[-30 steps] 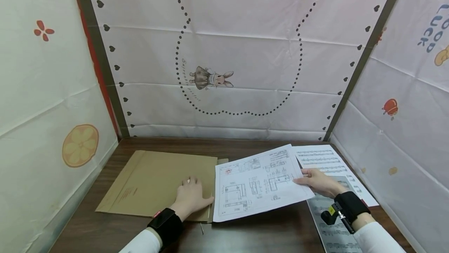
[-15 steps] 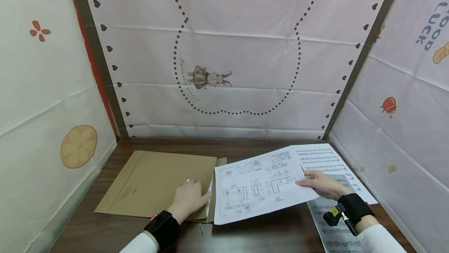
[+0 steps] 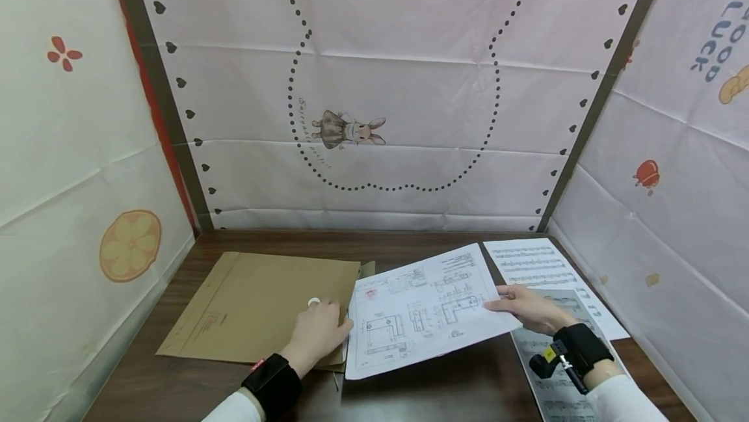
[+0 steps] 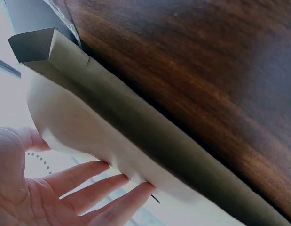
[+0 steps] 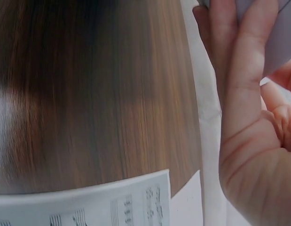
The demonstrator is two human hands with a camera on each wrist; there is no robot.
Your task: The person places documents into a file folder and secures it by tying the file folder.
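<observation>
My left hand (image 3: 316,334) grips the top panel of a brown kraft-paper document envelope (image 3: 257,298) near its right edge. In the left wrist view the envelope's mouth (image 4: 117,106) gapes, and my fingers (image 4: 96,186) meet the bowed panel. My right hand (image 3: 526,308) pinches a white sheet with technical drawings (image 3: 421,311) by its right edge, thumb on top. This sheet slants above the table, and its left edge overlaps the envelope's mouth in the head view. Only a corner of it shows in the right wrist view.
White music sheets (image 3: 535,263) lie on the right of the dark wooden table (image 3: 421,399), partly under my right forearm. A thin string (image 3: 335,381) hangs from the envelope's front edge. Printed white cloth walls (image 3: 409,103) enclose the table on three sides.
My right hand has brought the drawing sheet slightly left, against the envelope's mouth, covering much of its flap. My left hand stays at the envelope's edge with its fingers more curled.
</observation>
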